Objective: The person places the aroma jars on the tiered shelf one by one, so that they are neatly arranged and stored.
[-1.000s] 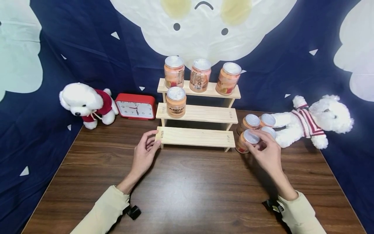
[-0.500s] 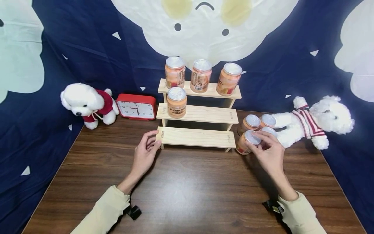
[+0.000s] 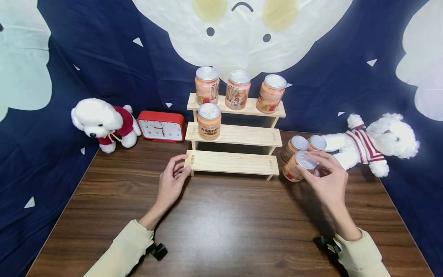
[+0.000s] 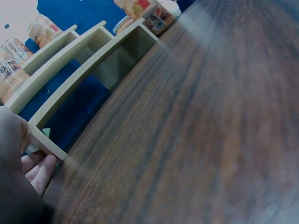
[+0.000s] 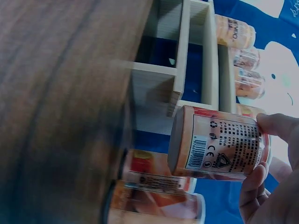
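Head view: 4 cans on wooden rack, right hand fingers pinching 5th can, 2 left on tabletop, left hand fingers relaxed at rack corner

Pale beige sleeves, black wrist straps.

Left hand: forearm extended forward in a cream sleeve, palm turned inward, fingers loosely curled with fingertips resting against a wooden edge. Right hand: arm reaches forward and slightly outward, wrist bent, thumb and fingers curled round a cylindrical object and lifting it clear of the surface, tilted. Both wrists carry dark strapped mounts.
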Tool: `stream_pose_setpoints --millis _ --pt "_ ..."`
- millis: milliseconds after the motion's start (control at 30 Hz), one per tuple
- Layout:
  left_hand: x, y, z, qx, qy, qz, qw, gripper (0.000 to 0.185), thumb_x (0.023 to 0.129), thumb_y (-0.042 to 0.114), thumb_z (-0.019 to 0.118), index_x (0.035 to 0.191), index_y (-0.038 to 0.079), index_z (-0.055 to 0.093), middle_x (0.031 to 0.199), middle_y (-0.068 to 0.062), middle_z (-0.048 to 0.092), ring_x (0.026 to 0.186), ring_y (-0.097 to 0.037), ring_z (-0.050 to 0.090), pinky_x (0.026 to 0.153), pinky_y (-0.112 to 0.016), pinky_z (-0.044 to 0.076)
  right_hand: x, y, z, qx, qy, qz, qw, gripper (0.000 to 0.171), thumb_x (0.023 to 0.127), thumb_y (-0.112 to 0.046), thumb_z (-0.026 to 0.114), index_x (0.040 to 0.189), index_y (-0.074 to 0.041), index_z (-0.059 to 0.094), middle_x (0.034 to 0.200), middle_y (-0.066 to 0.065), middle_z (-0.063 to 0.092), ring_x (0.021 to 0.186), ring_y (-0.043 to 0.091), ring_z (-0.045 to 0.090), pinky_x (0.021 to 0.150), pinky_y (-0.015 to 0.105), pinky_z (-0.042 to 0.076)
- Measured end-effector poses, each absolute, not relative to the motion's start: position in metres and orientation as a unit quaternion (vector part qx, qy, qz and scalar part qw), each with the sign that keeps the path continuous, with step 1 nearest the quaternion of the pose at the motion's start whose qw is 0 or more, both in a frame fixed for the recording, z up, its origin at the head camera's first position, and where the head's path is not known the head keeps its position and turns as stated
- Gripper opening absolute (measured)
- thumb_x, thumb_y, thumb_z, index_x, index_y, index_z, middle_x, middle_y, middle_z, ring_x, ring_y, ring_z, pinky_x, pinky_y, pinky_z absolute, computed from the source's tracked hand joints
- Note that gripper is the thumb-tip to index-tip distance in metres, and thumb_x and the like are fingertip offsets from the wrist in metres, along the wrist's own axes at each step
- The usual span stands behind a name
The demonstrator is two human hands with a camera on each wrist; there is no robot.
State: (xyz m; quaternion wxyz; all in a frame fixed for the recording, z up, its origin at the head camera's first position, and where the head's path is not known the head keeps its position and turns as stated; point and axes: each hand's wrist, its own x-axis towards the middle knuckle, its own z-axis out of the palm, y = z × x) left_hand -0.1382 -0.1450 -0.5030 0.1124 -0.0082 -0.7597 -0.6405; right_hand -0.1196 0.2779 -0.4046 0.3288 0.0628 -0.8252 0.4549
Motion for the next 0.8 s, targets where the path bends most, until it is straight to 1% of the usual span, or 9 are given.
stream_pose_setpoints --millis 100,200,367,533,700,800 --pt "-0.138 -0.145 -0.503 -0.009 -0.759 -0.641 0.112 0.041 0.106 -0.003 0.070 0.146 0.003 0.064 0.124 -0.027 0.078 0.102 0.007 0.068 0.089 -0.013 0.061 -0.120 0.283 -0.404 0.059 -0.824 0.454 0.334 0.040 0.070 0.021 0.094 0.107 0.008 0.084 0.113 0.002 0.074 0.063 -0.001 0.050 0.054 0.004 0.038" --pt "-0.138 -0.145 -0.503 -0.009 -0.759 -0.641 0.113 0.041 0.107 -0.002 0.071 0.146 0.003 0.064 0.125 -0.027 0.077 0.102 0.007 0.069 0.090 -0.013 0.061 -0.121 0.286 -0.404 0.055 -0.823 0.456 0.335 0.040 0.070 0.020 0.093 0.107 0.008 0.084 0.112 -0.004 0.073 0.063 0.000 0.050 0.054 0.004 0.038" --pt "-0.138 -0.145 -0.501 -0.006 -0.760 -0.640 0.112 0.041 0.106 0.000 0.072 0.147 0.003 0.064 0.126 -0.027 0.077 0.102 0.006 0.069 0.090 -0.013 0.061 -0.123 0.283 -0.401 0.059 -0.815 0.469 0.336 0.040 0.070 0.021 0.092 0.107 0.010 0.083 0.113 -0.004 0.074 0.064 0.000 0.050 0.054 0.005 0.039" --pt "-0.138 -0.145 -0.501 -0.004 -0.761 -0.640 0.109 0.041 0.107 -0.002 0.071 0.147 0.003 0.063 0.127 -0.027 0.077 0.103 0.007 0.069 0.090 -0.013 0.061 -0.126 0.276 -0.396 0.071 -0.799 0.493 0.336 0.041 0.068 0.020 0.094 0.106 0.008 0.084 0.115 -0.004 0.075 0.064 0.001 0.051 0.054 0.006 0.040" --pt "-0.138 -0.146 -0.502 -0.002 -0.762 -0.638 0.106 0.041 0.107 -0.002 0.070 0.147 0.004 0.064 0.126 -0.027 0.077 0.103 0.007 0.069 0.091 -0.013 0.061 -0.129 0.267 -0.389 0.095 -0.785 0.510 0.337 0.041 0.069 0.018 0.094 0.107 0.007 0.085 0.115 -0.002 0.075 0.064 0.005 0.051 0.053 0.008 0.040" --pt "-0.138 -0.146 -0.502 0.000 -0.763 -0.638 0.106 0.041 0.107 -0.001 0.071 0.147 0.004 0.064 0.126 -0.026 0.077 0.103 0.007 0.069 0.090 -0.013 0.060 -0.131 0.259 -0.385 0.108 -0.779 0.522 0.331 0.040 0.070 0.018 0.094 0.107 0.008 0.084 0.116 -0.001 0.075 0.064 0.004 0.050 0.053 0.008 0.039"
